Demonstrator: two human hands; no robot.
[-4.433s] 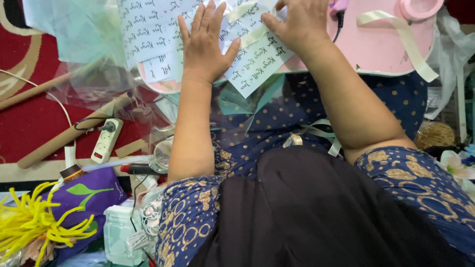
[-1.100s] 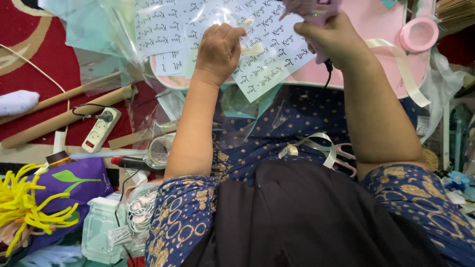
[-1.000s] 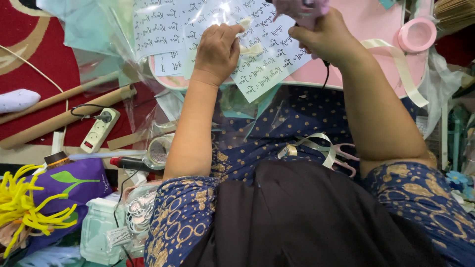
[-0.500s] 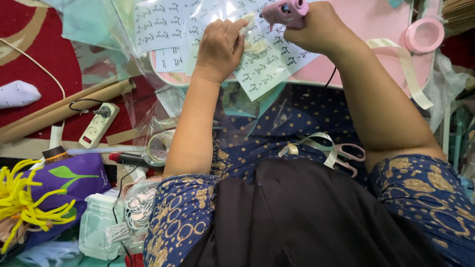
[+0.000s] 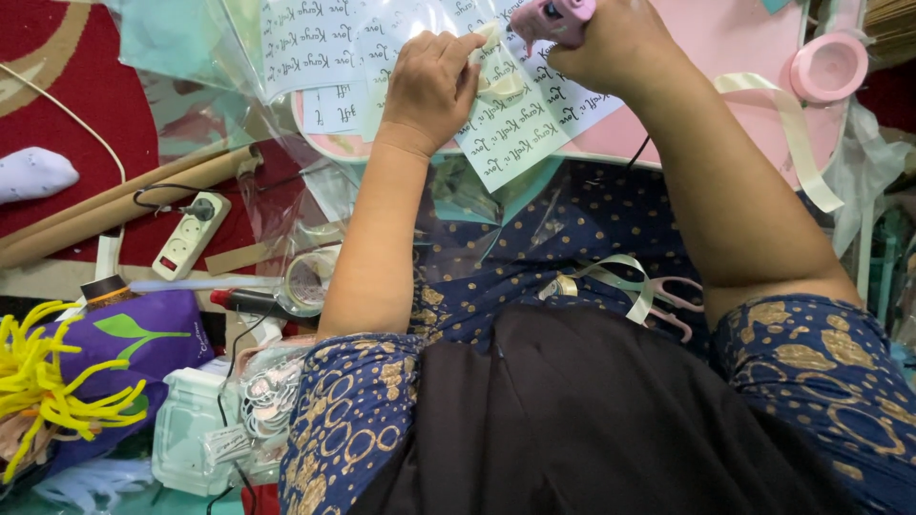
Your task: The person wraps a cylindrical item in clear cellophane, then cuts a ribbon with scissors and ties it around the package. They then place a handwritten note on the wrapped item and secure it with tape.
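While the pink glue gun [image 5: 553, 17] is gripped in the right hand [image 5: 620, 43], fingers wrapped fully round its body, its nozzle is pointed down and left at a cream ribbon piece [image 5: 498, 74]. That ribbon piece is pinned by the left hand [image 5: 429, 86], fingers curled closed, tips pressed on its left end. It lies on the printed paper sheet [image 5: 515, 133], on the pink desk [image 5: 725, 57], at the far side of the scene. Its long axis is seen running near-to-far, slightly tilted. The nozzle is just right of the left fingertips, close above the ribbon; contact cannot be told. The left hand is the nearer one to the ribbon. Pink-handled scissors [image 5: 668, 300] rest on the lap, near; a tape roll [image 5: 828, 65] sits far right.
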